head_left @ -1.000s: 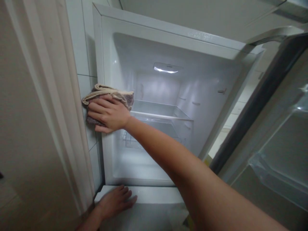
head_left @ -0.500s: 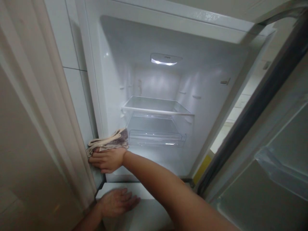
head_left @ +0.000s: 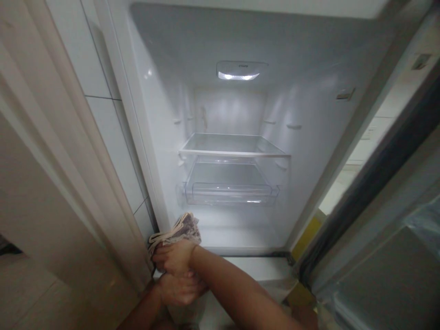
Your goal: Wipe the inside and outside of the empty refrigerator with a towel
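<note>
My right hand (head_left: 175,256) is closed on a folded brown-and-cream cloth (head_left: 182,229). It presses the cloth to the lower left front edge of an open fridge compartment (head_left: 237,224). Just below it, my left hand (head_left: 182,288) lies over the top of the white lower front (head_left: 254,268), fingers stretched to the right and holding nothing. My right forearm crosses in front of its fingertips and hides them in part.
Inside the fridge are a glass shelf (head_left: 233,144) and a clear plastic drawer (head_left: 233,195) under a lit lamp (head_left: 239,71). The open fridge door (head_left: 388,275) stands at the right. A beige panel (head_left: 68,183) and white wall tiles (head_left: 106,123) line the left.
My right hand and the cloth have moved down along the fridge's left edge, close to my left hand. The view has shifted nearer to the fridge.
</note>
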The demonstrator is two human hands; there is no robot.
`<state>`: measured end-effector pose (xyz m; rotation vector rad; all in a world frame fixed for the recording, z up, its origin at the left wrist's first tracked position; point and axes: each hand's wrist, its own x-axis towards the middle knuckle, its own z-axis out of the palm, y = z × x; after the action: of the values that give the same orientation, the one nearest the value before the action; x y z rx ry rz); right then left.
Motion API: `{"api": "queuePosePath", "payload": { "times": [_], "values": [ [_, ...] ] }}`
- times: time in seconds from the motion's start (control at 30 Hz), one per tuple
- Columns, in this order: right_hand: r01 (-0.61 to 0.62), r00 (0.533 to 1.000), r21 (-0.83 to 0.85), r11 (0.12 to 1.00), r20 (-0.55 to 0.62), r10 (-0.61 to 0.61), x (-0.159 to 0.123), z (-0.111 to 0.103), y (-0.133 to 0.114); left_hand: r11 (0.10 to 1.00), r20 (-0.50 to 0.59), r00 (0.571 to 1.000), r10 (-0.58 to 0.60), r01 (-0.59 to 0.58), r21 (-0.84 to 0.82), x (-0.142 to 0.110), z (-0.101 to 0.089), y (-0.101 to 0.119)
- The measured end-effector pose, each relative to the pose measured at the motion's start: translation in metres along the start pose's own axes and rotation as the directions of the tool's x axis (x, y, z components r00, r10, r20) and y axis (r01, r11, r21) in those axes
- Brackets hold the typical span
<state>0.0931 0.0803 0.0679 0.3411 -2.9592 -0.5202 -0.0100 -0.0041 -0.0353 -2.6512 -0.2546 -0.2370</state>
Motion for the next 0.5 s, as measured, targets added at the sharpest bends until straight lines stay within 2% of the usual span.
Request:
{"api": "queuePosePath", "payload": {
  "times": [0.13,0.27,0.37,0.5],
  "values": [
    [-0.041,0.999,0.018,0.999,-0.011,0.041,-0.001,0.001,-0.008,0.999,0.052,0.998,-0.033,0.034,-0.016,0.0,0.001,0.004],
    [-0.183,0.982,0.031,0.983,-0.037,0.184,-0.009,0.004,-0.022,0.996,0.104,0.991,-0.083,0.085,-0.009,0.0,0.001,0.009],
    [-0.304,0.95,0.063,0.951,-0.062,0.307,-0.03,0.0,-0.032,0.996,0.099,0.992,-0.084,0.086,-0.01,0.0,-0.001,0.007],
    [-0.464,0.878,0.129,0.876,-0.064,0.475,-0.076,-0.011,-0.044,0.999,0.04,0.998,-0.046,0.047,-0.024,0.003,-0.007,-0.001]
  ]
}}
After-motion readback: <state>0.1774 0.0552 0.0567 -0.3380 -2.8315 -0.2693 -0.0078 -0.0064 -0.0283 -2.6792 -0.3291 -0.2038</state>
